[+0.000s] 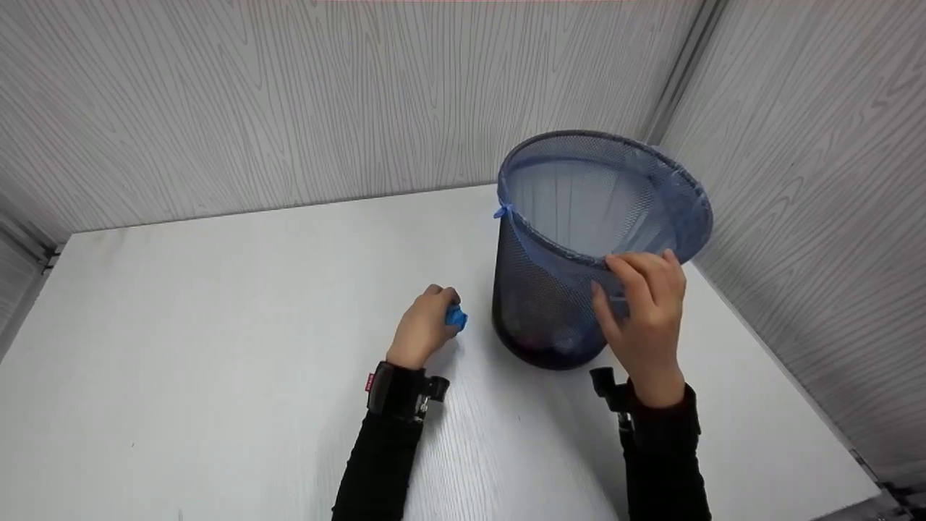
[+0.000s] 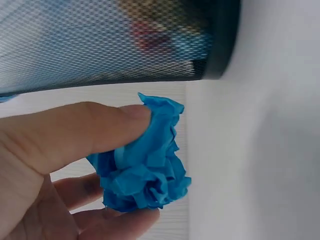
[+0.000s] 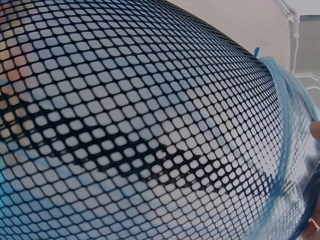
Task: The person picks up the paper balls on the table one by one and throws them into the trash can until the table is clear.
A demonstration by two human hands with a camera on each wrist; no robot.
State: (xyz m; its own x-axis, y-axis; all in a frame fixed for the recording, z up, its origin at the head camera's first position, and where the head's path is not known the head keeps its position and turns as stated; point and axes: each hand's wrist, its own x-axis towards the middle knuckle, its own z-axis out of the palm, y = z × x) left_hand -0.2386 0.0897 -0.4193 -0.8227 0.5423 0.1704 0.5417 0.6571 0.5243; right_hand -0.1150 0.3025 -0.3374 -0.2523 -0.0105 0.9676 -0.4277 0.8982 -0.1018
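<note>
Beside the bin, my left hand (image 1: 423, 325) pinches a crumpled ball of blue paper (image 2: 145, 165) between thumb and fingers, over the white table. The black mesh trash bin (image 1: 539, 297) stands just to the right of it, lined with a translucent blue bag (image 1: 579, 192) folded over its rim. A small knot (image 1: 503, 210) in the bag shows at the rim's left. My right hand (image 1: 647, 311) holds the near right part of the rim, fingers at the top edge and thumb lower on the outside. In the right wrist view only bits of its fingers (image 3: 315, 131) show.
Through the mesh, blurred red and blue things (image 2: 150, 37) show low inside the bin. The white table (image 1: 217, 340) meets a wood-grain panel (image 1: 325, 101) behind the bin and another side panel (image 1: 817, 217) on the right.
</note>
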